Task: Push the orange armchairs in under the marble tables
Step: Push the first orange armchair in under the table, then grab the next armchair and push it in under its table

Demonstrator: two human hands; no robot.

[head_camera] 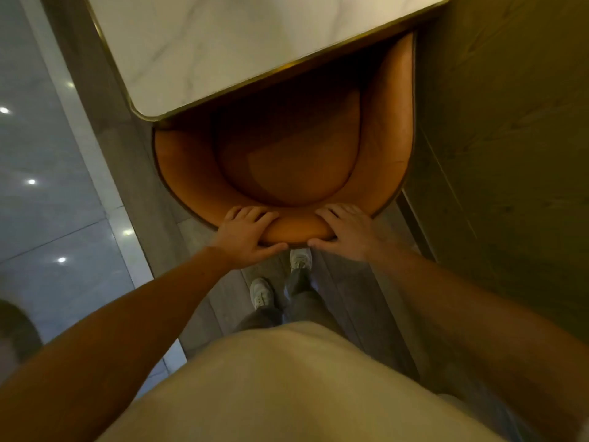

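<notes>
An orange armchair (287, 161) with a rounded back stands directly in front of me, seen from above. Its front part is hidden beneath the white marble table (223, 43), which has a brass rim. My left hand (247, 236) grips the padded top of the chair's backrest on the left. My right hand (345, 232) grips the same backrest just to the right, fingers curled over the inside edge. Between the two hands a short stretch of orange padding shows.
A wood-panelled wall (510, 138) runs close along the chair's right side. Grey plank floor (204, 307) lies under my feet; my white shoes (263, 291) stand just behind the chair. Glossy pale tiles (47, 202) stretch to the left.
</notes>
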